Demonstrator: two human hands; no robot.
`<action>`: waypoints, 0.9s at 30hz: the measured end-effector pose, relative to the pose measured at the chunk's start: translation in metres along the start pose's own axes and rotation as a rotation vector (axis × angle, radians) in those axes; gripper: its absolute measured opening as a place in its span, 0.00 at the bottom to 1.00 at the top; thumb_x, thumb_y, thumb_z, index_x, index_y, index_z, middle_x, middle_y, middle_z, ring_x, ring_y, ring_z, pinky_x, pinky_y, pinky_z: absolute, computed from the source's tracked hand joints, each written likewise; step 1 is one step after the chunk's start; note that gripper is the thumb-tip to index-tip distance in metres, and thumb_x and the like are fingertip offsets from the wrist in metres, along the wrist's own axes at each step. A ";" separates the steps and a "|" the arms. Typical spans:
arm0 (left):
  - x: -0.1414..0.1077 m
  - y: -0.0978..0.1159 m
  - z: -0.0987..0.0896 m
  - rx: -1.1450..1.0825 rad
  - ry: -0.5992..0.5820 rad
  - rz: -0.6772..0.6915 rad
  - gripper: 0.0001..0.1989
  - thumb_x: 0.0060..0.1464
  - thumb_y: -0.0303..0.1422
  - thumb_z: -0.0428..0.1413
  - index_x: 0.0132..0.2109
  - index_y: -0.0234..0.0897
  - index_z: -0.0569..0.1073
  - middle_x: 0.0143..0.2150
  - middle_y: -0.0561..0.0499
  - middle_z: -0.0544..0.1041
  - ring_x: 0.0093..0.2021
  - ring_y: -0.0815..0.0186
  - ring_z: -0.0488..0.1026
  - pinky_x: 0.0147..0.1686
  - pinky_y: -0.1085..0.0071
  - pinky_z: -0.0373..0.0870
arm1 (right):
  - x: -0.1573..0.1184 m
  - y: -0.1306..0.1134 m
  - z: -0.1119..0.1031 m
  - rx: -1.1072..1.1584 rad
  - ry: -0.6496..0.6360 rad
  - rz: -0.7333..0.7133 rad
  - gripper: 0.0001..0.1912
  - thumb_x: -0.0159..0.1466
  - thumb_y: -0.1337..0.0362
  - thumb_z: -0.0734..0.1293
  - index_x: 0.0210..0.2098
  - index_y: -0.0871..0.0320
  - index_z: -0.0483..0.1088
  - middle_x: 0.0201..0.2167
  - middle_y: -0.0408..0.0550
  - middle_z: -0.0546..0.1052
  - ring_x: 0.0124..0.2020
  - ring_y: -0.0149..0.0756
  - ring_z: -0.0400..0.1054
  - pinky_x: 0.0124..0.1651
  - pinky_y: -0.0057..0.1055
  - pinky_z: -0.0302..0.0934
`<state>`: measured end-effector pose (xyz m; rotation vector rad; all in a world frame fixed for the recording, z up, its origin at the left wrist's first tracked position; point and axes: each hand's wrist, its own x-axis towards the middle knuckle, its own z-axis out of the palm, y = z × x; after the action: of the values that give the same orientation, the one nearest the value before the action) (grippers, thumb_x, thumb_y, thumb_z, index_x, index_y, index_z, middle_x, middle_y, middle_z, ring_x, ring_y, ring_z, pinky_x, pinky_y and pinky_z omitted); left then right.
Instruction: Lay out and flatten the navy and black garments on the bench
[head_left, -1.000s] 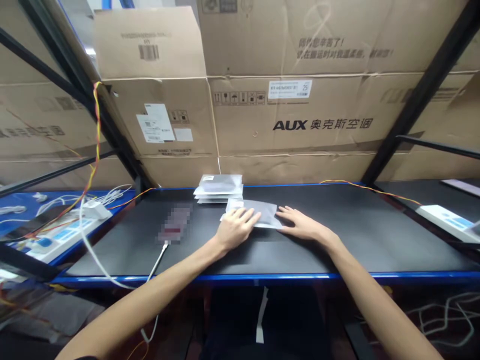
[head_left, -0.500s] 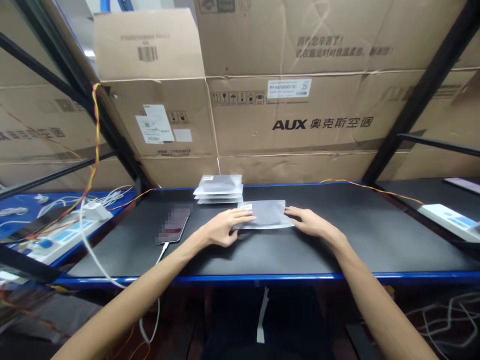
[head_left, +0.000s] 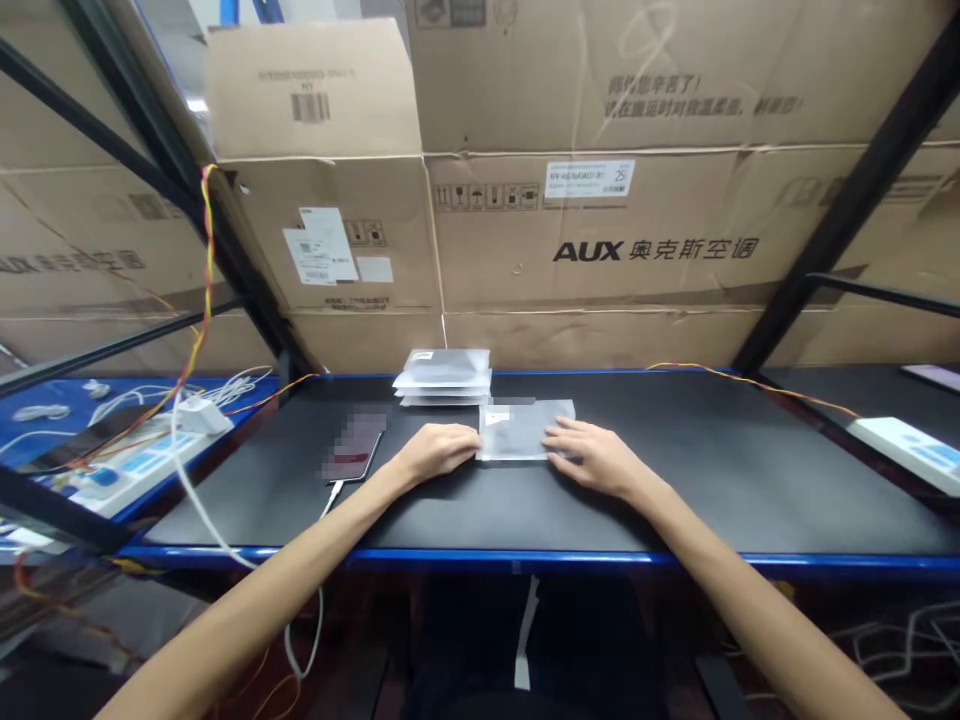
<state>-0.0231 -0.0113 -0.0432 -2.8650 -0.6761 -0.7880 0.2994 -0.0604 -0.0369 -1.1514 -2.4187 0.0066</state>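
A flat frosted plastic bag (head_left: 517, 432) with a small white label lies on the black tabletop, something greyish showing through it. My left hand (head_left: 442, 450) is closed at the bag's left edge, its fingers curled and the thumb mostly hidden. On the right part of the bag rests my right hand (head_left: 596, 458), fingers spread and lying flat over its edge. Just behind and to the left sits a stack of several similar bags (head_left: 444, 375), the top one also labelled.
A phone (head_left: 356, 452) with a white charging cable (head_left: 334, 492) lies left of my left hand. Power strips stand at the left (head_left: 142, 465) and right (head_left: 911, 452). Large cardboard sheets (head_left: 600, 280) wall the back, between black metal posts (head_left: 847, 190).
My left hand has drawn back from the bag's top to its left edge and curled. My right hand has moved left, further onto the bag. The view has shifted slightly.
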 end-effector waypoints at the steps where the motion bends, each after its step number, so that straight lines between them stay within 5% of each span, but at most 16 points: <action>1: 0.000 0.001 0.000 0.002 -0.004 0.001 0.10 0.64 0.29 0.51 0.44 0.39 0.78 0.44 0.49 0.82 0.47 0.66 0.79 0.47 0.73 0.74 | 0.000 0.000 0.000 -0.030 -0.001 0.004 0.17 0.66 0.57 0.62 0.49 0.52 0.77 0.53 0.50 0.77 0.61 0.48 0.65 0.62 0.47 0.62; 13: 0.012 0.018 0.009 -0.112 0.059 -0.074 0.07 0.61 0.32 0.54 0.40 0.38 0.77 0.40 0.50 0.83 0.40 0.65 0.81 0.41 0.74 0.75 | 0.022 -0.043 0.018 -0.117 0.121 -0.322 0.15 0.71 0.62 0.59 0.46 0.55 0.76 0.50 0.52 0.79 0.55 0.45 0.70 0.57 0.43 0.64; 20: 0.016 0.024 0.010 -0.166 0.058 -0.076 0.08 0.61 0.33 0.54 0.39 0.39 0.78 0.40 0.50 0.83 0.39 0.66 0.81 0.42 0.73 0.76 | 0.025 -0.047 0.024 -0.183 0.118 -0.331 0.15 0.72 0.65 0.57 0.44 0.55 0.76 0.44 0.50 0.81 0.48 0.41 0.73 0.47 0.36 0.68; 27: 0.014 0.022 0.007 -0.186 0.028 -0.036 0.09 0.62 0.31 0.53 0.40 0.39 0.78 0.42 0.49 0.83 0.41 0.66 0.81 0.44 0.74 0.76 | 0.019 -0.042 0.020 -0.167 0.106 -0.319 0.18 0.72 0.69 0.55 0.45 0.55 0.76 0.47 0.51 0.80 0.50 0.41 0.73 0.49 0.36 0.69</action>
<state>0.0004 -0.0245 -0.0416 -3.0081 -0.6863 -0.9411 0.2503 -0.0701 -0.0388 -0.7964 -2.5159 -0.3535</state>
